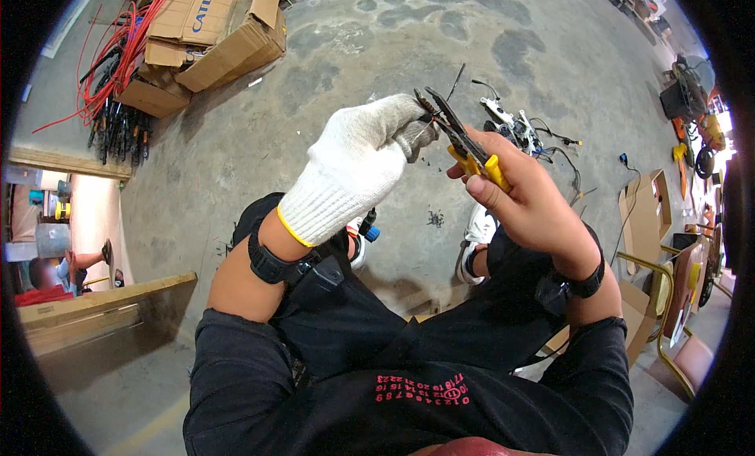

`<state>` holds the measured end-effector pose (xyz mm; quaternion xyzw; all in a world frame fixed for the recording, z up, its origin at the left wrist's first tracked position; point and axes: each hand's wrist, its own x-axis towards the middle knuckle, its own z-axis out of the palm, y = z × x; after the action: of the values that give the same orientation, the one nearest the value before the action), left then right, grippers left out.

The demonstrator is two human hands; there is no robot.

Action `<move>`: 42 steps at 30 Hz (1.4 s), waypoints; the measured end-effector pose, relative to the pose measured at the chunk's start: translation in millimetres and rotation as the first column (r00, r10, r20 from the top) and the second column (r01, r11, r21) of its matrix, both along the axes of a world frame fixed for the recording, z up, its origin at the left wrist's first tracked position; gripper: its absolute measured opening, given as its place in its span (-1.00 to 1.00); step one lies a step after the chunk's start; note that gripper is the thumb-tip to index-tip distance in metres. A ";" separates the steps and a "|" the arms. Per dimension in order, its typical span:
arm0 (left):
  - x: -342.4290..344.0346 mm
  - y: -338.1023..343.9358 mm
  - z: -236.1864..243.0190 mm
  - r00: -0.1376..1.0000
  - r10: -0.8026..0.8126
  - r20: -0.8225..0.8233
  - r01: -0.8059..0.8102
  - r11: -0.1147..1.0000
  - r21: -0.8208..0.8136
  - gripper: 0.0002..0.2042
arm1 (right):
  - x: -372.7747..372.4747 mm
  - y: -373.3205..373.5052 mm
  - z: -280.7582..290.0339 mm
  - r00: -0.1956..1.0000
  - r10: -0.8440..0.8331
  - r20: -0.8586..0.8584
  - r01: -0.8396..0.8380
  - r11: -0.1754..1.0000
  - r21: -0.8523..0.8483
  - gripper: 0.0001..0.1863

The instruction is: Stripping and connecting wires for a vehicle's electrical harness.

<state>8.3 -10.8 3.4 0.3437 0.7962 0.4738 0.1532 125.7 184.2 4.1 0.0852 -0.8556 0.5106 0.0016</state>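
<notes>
My left hand (354, 157), in a white knit glove with a yellow cuff edge, is closed with its fingertips pinched on a thin black cable, mostly hidden by the glove. A black connector with a blue end (370, 229) shows just below the glove; whether it belongs to that cable I cannot tell. My bare right hand (527, 192) grips a pair of pliers (464, 141) with black jaws and yellow handles. The jaws point up and left, right beside the gloved fingertips. A thin dark strip (457, 80) sticks up past the jaws.
On the concrete floor (346, 70) beyond my hands lie white parts with black cables (511, 121). Small black scraps (435, 218) lie between my shoes. Cardboard boxes (212, 39) and red wires (134, 43) are far left. An opened carton (645, 212) and chairs (684, 299) stand right.
</notes>
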 end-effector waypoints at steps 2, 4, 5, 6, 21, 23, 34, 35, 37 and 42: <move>0.6 -0.2 -0.5 1.000 0.012 -0.010 -0.012 1.000 0.013 -0.83 | 0.5 -1.3 0.3 1.000 -0.008 -0.017 0.008 1.000 -0.008 -0.45; 1.6 -1.1 0.6 0.983 0.008 -0.182 -0.026 0.995 -0.097 -0.85 | 0.9 -1.4 1.4 0.999 -0.027 -0.020 0.027 0.999 0.030 -0.44; 1.7 -1.0 1.2 0.988 0.011 -0.157 -0.030 0.992 -0.119 -0.85 | 1.2 -1.1 2.1 0.999 -0.025 -0.026 0.026 0.999 0.028 -0.44; 1.7 -0.6 1.5 0.989 0.000 -0.150 -0.016 0.994 -0.104 -0.85 | 1.6 -0.4 2.6 1.000 -0.023 -0.015 0.024 0.998 0.049 -0.44; 3.2 1.2 3.3 0.963 -0.014 -0.270 -0.033 0.985 -0.170 -0.82 | 1.1 3.7 5.2 0.996 0.000 -0.090 0.013 0.988 0.153 -0.47; 3.3 1.0 3.9 0.964 -0.019 -0.266 -0.028 0.985 -0.171 -0.82 | 1.7 3.5 4.6 0.996 -0.001 -0.091 0.015 0.989 0.150 -0.46; 8.8 -7.3 10.2 0.949 -0.153 0.275 0.189 0.976 -0.107 -0.88 | 4.5 3.7 6.0 0.951 0.090 0.296 -0.123 0.988 0.092 -0.57; 11.7 -10.4 9.9 0.947 -0.144 0.286 0.184 0.976 -0.119 -0.88 | 6.5 0.9 3.8 0.958 0.112 0.264 -0.137 0.987 0.078 -0.63; 18.3 -18.0 8.3 0.824 -0.153 0.545 0.234 0.969 -0.082 -0.88 | 16.3 -2.9 0.1 0.940 0.131 0.315 -0.164 0.983 0.080 -0.64; 41.5 -35.5 0.2 0.612 -0.379 0.694 0.490 0.871 0.043 -0.86 | 49.4 -12.0 -11.7 0.851 0.314 0.422 -0.345 0.939 -0.004 -0.72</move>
<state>49.8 -46.3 3.5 0.3153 0.6085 0.4527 0.5705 175.0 172.2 -7.6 0.1199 -0.8264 0.4786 -0.2712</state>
